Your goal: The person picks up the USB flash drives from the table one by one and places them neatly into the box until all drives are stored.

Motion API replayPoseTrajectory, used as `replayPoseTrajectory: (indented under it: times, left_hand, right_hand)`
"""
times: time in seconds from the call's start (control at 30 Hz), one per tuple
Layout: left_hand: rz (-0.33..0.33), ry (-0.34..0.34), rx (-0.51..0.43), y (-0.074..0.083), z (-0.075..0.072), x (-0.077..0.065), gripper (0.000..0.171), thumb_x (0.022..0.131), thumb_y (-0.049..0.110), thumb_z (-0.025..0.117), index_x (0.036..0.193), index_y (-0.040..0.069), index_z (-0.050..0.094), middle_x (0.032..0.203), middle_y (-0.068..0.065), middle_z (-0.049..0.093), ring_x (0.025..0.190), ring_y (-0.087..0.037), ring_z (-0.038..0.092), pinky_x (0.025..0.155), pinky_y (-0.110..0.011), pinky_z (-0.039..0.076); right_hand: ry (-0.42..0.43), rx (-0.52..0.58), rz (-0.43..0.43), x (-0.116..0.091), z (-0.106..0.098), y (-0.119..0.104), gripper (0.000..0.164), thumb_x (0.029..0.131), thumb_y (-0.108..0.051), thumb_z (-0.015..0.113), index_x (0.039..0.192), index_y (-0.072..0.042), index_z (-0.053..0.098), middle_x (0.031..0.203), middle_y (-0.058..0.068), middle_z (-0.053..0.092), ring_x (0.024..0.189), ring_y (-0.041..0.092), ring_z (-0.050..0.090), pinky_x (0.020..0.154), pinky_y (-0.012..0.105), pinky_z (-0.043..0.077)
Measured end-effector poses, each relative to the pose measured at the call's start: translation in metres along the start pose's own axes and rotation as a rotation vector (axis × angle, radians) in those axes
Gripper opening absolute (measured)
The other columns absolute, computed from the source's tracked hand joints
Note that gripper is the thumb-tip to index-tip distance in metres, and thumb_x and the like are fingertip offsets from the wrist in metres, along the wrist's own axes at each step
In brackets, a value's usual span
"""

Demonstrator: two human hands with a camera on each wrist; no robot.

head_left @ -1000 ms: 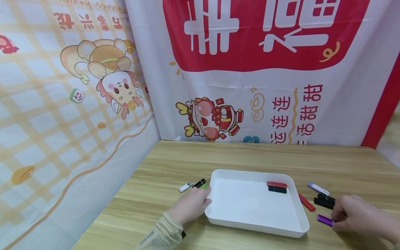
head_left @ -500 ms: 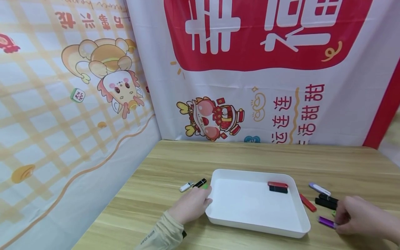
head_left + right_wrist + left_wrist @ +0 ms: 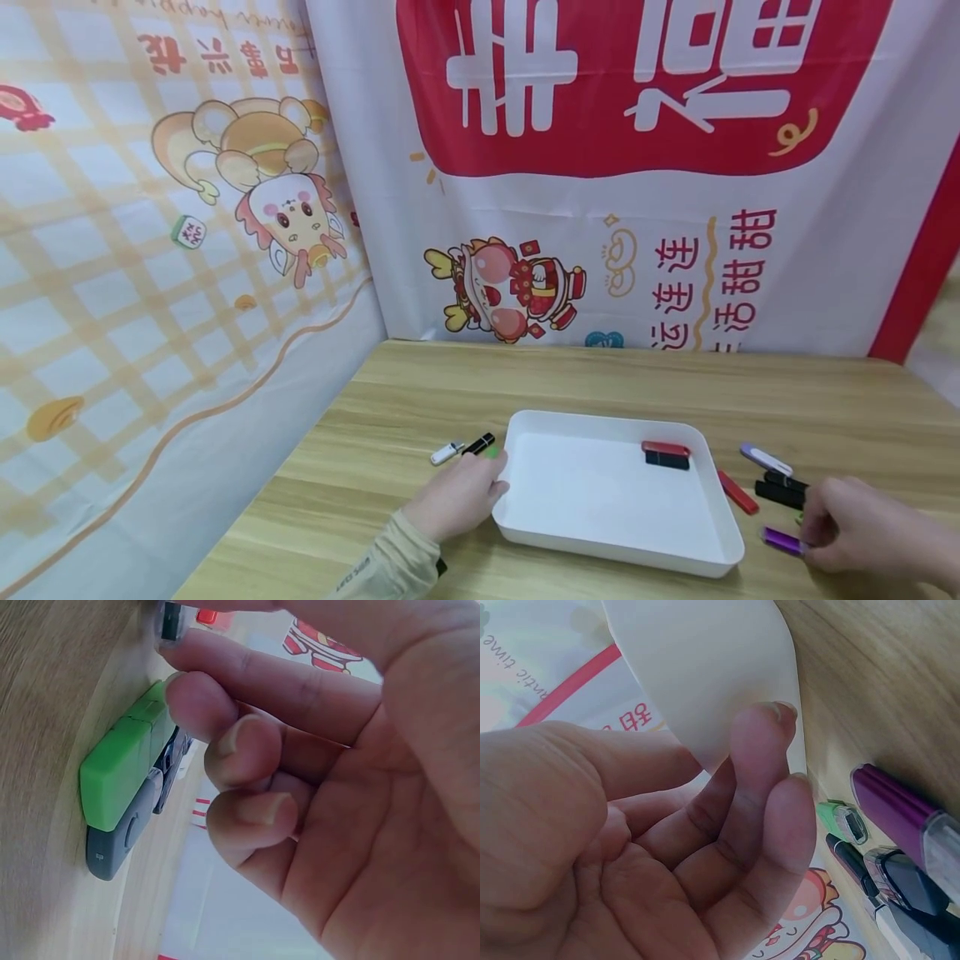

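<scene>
My left hand [image 3: 461, 497] grips the left wall of a shallow white tray [image 3: 577, 500]; in the left wrist view the thumb lies on one face of the wall and the fingers on the other. Inside the tray, a red USB flash drive [image 3: 666, 448] and a black flash drive [image 3: 667, 461] lie side by side near the far right corner. Right of the tray, my right hand [image 3: 858, 527] pinches the near end of a purple flash drive [image 3: 782, 542] low over the table. The right wrist view shows its clear end [image 3: 171, 622] between thumb and index finger.
Around the right hand lie a red drive [image 3: 738, 492], a lavender-white drive [image 3: 765, 459], black drives [image 3: 780, 494] and a green drive [image 3: 120, 776] against a grey one [image 3: 112, 846]. Left of the tray are white [image 3: 447, 453], black [image 3: 479, 444], green [image 3: 842, 820] and purple [image 3: 892, 796] drives.
The right fingers have shifted slightly to the right at the purple flash drive, and a bit of green now shows beside them. The left hand keeps its place on the tray.
</scene>
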State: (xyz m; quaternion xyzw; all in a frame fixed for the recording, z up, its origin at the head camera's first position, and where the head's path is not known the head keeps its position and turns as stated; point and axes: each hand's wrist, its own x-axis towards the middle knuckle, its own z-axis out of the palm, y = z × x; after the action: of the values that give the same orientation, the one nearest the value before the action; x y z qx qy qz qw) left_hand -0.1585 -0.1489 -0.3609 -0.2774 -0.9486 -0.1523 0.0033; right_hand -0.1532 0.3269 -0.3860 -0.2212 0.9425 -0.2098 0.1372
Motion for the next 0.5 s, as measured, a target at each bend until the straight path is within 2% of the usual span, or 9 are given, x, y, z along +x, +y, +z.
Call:
replayPoseTrajectory:
  times: [0.23, 0.5]
  left_hand:
    - [0.003, 0.009, 0.022, 0.0006, 0.0013, -0.0011, 0.028, 0.095, 0.010, 0.064, 0.118, -0.006, 0.061, 0.068, 0.003, 0.052, 0.051, -0.005, 0.045, 0.048, -0.019, 0.043]
    - [-0.016, -0.003, 0.016, 0.0011, 0.0014, -0.0007, 0.037, 0.096, 0.011, 0.063, 0.127, -0.008, 0.057, 0.074, -0.002, 0.060, 0.051, -0.005, 0.045, 0.049, -0.019, 0.043]
  right_hand:
    - [0.032, -0.024, -0.061, -0.0016, 0.0022, 0.0029, 0.014, 0.075, -0.015, 0.081, 0.076, -0.020, 0.068, 0.072, -0.012, 0.052, 0.063, 0.001, 0.045, 0.053, 0.024, 0.042]
    - [0.047, -0.023, -0.062, -0.0022, 0.0011, 0.0070, 0.014, 0.076, -0.016, 0.080, 0.077, -0.023, 0.067, 0.073, -0.012, 0.053, 0.063, 0.002, 0.047, 0.054, 0.023, 0.044]
